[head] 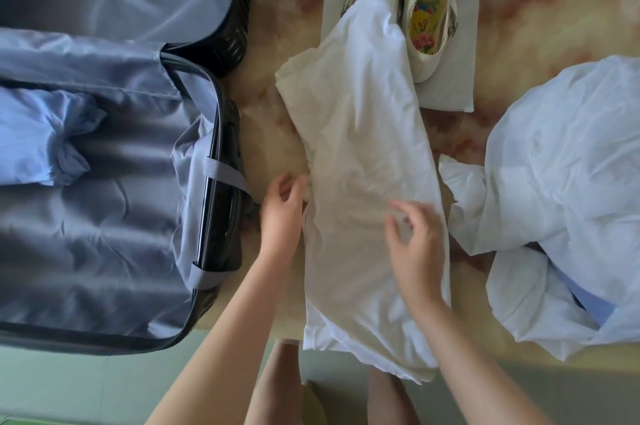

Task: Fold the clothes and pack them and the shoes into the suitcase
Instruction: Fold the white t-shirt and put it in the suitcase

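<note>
Pinched the edge of the garment (363, 147) in the left hand (282, 206), seemingly to fold it inward, spread the right hand (412, 244) open above the cloth to smooth it, with suitcase (104, 244) just left of the left hand, shoes (429, 9) well beyond both.

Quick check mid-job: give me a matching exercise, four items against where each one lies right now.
Items:
1 shoes
2 blue garment
3 white garment
4 crumpled pale clothes

Places:
A in the open suitcase
B far right, unfolded
C on the grey sheet at the far edge
D in the middle, left hand at its edge

Pairs: 1-C; 2-A; 3-D; 4-B
</note>
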